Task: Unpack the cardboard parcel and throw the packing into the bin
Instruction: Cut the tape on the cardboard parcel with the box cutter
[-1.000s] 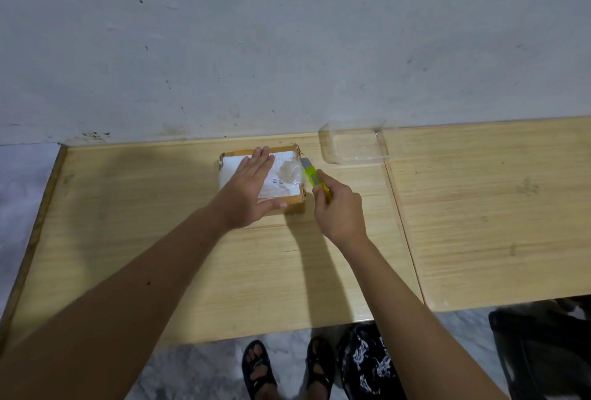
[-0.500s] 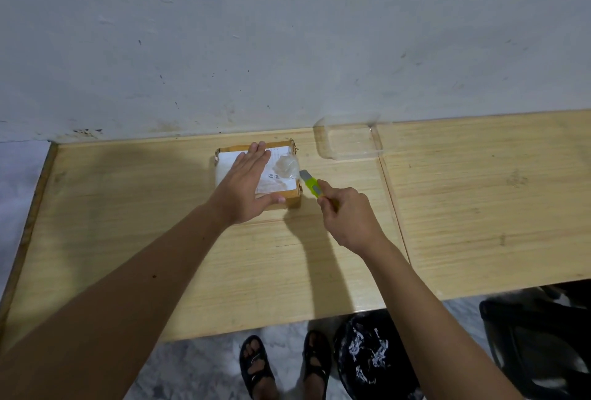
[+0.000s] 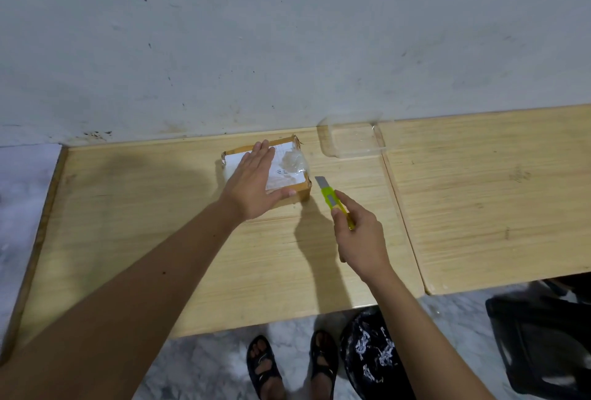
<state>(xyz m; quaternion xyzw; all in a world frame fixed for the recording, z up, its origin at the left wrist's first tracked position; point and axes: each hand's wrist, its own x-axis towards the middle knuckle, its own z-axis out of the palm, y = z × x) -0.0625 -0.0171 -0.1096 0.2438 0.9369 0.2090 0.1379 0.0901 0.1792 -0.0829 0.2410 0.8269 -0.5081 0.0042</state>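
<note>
Cardboard parcel (image 3: 289,176) sits on the wooden desk (image 3: 160,255) under a flat left hand (image 3: 256,183); right hand (image 3: 359,239) fingers grip a yellow-green box cutter (image 3: 332,199) just beside it.

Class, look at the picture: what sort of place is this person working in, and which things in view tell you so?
Probably a plain room at home or a simple workroom: light wooden tables pushed against a scuffed grey wall, a pale marbled floor, and a person standing there in sandals.
</note>
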